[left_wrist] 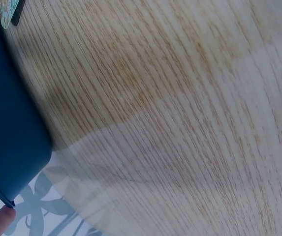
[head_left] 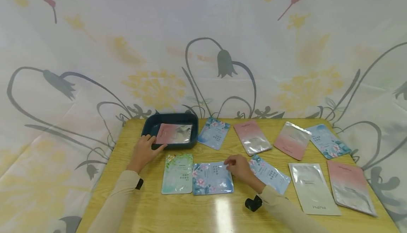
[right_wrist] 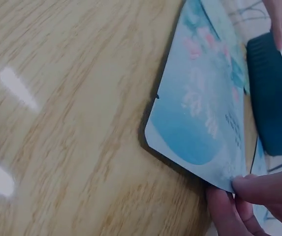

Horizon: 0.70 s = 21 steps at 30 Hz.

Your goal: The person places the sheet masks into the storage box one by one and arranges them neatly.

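beige sleeves [head_left: 116,201] over wooden bench [head_left: 178,215], left hand [head_left: 144,152] gripping dark teal bin [head_left: 178,146] by its rim, pink-silver packet [head_left: 174,134] inside the bin, right hand [head_left: 240,168] pinching blue floral packet [head_left: 211,180] by its edge, nearer and right of the bin, green packet [head_left: 177,174] just before the bin

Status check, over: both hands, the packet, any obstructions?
Left hand grips rim of dark bin. Right hand pinches blue floral packet by a corner. Green packet alongside; no obstruction seen.
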### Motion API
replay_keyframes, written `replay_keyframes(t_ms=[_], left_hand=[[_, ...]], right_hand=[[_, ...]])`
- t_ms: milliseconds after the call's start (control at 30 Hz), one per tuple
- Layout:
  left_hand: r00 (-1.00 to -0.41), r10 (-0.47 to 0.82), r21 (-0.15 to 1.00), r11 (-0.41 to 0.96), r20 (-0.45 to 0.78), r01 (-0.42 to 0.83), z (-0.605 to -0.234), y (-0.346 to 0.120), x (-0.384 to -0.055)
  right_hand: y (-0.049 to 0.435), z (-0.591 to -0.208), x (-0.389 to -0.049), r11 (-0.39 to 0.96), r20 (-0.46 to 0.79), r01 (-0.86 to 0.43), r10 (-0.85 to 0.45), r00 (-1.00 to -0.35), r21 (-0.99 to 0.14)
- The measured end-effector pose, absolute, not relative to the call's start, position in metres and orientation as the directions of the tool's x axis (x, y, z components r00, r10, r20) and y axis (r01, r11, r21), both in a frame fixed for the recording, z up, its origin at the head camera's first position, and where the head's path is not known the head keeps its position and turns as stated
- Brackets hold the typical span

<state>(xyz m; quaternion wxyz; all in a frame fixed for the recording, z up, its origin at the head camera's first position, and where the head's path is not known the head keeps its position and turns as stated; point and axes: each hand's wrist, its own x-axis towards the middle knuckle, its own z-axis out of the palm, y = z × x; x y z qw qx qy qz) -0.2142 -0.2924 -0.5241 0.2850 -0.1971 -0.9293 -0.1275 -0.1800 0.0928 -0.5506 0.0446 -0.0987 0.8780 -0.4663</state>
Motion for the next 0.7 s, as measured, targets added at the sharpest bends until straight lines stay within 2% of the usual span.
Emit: replay_keyframes(t_ms=[200,400,600,700], left_hand=[[-0.762,0.286,0.138,0.888,0.581,0.438,-0.524,-0.292,-0.213],[-0.767,0.273,0.132,0.898,0.581,0.42,-0.524,-0.292,-0.213],[-0.787,0.275,0.139,0.9,0.553,0.412,-0.524,-0.292,-0.213],[-0.789,0.279,0.141,0.898,0.548,0.416,-0.523,-0.292,-0.213]], right_hand=[[0.096,-0.547,-0.178,0.46,-0.123,0.022,-0.19,-0.974,-0.888],[0.104,-0.545,-0.174,0.353,-0.206,0.108,-0.255,-0.945,-0.929],[0.111,-0.547,-0.169,0.261,-0.225,0.153,-0.275,-0.935,-0.953],[0.112,-0.548,-0.168,0.247,-0.196,0.127,-0.281,-0.939,-0.961]])
